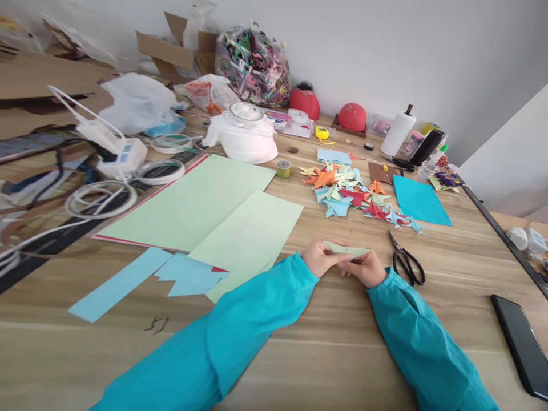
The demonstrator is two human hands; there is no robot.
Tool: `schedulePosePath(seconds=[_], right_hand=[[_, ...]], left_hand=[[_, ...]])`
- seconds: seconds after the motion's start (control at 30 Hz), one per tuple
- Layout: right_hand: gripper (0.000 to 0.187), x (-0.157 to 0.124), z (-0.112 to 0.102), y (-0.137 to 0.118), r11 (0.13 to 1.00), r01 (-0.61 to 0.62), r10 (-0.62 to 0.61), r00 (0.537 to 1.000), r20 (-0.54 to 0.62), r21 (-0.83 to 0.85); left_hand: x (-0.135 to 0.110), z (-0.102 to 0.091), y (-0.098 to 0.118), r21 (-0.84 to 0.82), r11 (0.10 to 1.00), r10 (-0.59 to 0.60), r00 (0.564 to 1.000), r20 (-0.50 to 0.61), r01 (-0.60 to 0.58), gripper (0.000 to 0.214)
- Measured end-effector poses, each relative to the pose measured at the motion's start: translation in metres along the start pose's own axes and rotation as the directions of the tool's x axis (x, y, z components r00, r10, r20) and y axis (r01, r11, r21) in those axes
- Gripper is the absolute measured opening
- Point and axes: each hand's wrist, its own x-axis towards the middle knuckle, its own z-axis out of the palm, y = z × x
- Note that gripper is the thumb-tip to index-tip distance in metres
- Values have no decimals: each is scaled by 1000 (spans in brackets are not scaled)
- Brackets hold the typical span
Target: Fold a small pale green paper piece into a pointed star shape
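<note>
Green slip held over tabletop, left hand grip pinching one side, right hand grip pinching the other, scissors beside that hand, folded figures beyond, sheets leftward

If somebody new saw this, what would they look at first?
Probably the colorful heap of folded paper shapes, lying on the table farther back than the black scissors. Next, perhaps, the left hand and right hand, in turquoise sleeves, holding a small pale green paper between them. Two round red things also stand out at the back.
</note>
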Motion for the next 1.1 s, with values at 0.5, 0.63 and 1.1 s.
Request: schedulePosePath(seconds=[0.5,0.63,1.1], right_hand=[[26,-2,2,-2,979,84,-96,994,-56,-186],[26,0,0,0,948,150,-181,979,-89,-281],[19,1,-3,5,942,151,-183,980,-81,-301]], left_hand=[[-3,1,8,-50,994,-94,996,-9,94,31],[-2,1,7,-68,998,-1,1000,4,1,25],[-2,0,7,-141,990,-7,999,42,12,19]])
